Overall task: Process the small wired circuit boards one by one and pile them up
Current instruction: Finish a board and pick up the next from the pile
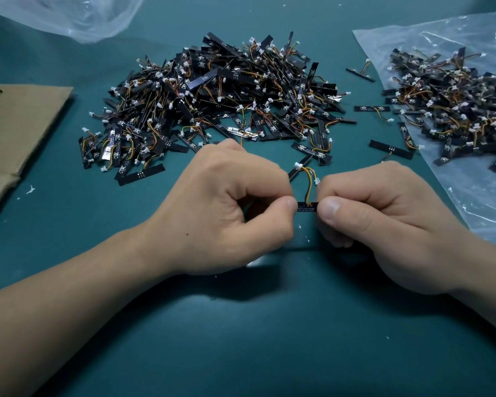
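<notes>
Mid-surface, just in front of the big pile (212, 101): left hand (229, 207) and right hand (384, 222) each pinch one end of a board (307, 207), fingers (331, 209) curled tight, only its middle showing. Wires (308, 184) rise from that middle. Risk: too much flex or twist could stress the solder joints and tear the wires off. Also dropping it in the wrong heap; the bag pile (453, 104) sits at the right edge.

Teal mat (241, 339); flattened cardboard (20, 124) at left edge; crumpled clear bag (78, 15) far left; flat plastic sheet (476, 202) right.
</notes>
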The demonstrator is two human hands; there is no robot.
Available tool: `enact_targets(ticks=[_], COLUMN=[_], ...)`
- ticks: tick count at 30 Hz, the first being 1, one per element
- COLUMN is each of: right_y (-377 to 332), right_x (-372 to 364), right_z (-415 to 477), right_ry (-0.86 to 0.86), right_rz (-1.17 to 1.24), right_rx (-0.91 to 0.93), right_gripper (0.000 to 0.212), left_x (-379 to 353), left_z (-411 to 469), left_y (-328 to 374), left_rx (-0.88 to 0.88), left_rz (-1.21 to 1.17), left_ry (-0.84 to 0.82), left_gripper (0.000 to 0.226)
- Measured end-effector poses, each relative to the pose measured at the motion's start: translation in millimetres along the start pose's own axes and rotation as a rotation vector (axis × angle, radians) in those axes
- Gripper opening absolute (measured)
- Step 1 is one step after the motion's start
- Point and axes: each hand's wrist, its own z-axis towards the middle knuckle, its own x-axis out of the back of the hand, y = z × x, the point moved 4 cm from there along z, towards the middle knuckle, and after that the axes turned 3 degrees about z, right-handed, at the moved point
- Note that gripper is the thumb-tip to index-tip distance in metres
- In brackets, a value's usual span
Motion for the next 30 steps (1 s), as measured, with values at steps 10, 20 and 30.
enact_targets(ticks=[10,20,30], right_y=[2.1,10.9,16.6], right_x=[2.3,7.8,17.2], right_z=[-1.4,-0.6,0.0], right_ry=[-0.037,0.288,0.512], right_rz=[-0.026,0.08,0.133], right_rx=[0.067,0.008,-0.041], right_gripper=[0.041,0.019,0.016], left_x=[11.9,-5.6,-5.6], left_z=[0.6,0.7,2.0], left_y=[-7.2,-18.7,-8.7], left_rx=[0.135,0.309,0.259], left_rz=[-0.104,0.503,0.513], left_ry=[0.234,0.045,-0.024], left_gripper=[0.027,0.026,0.022])
